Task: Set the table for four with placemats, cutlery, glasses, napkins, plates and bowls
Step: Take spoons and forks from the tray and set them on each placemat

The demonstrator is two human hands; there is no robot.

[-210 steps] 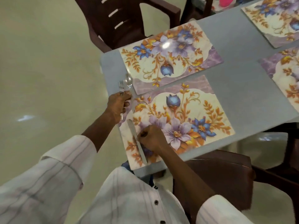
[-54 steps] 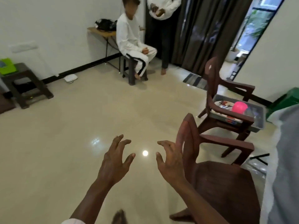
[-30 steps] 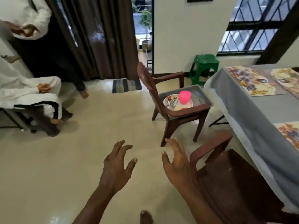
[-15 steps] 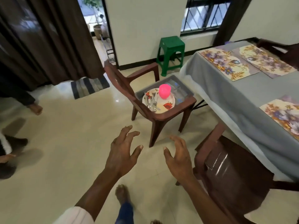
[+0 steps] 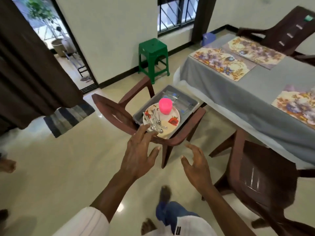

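Now both hands are spread open and hold nothing: the left hand (image 5: pixel 139 152) reaches toward the cutlery (image 5: pixel 154 122) lying loose on the plate (image 5: pixel 170 124) in the tray (image 5: pixel 190 101); the right hand (image 5: pixel 196 165) hangs lower. A hasty grab could scatter spoons or knock over the pink cup (image 5: pixel 165 106).

table (image 5: pixel 238 99): grey cloth, three flowered placemats (image 5: pixel 221 63) lying flat, two side by side at far end, one at right edge | chair (image 5: pixel 179 138) beside table: grey tray (image 5: pixel 138 116) on seat, holding plate (image 5: pixel 172 126), cutlery (image 5: pixel 153 120), pink cup (image 5: pixel 164 106)
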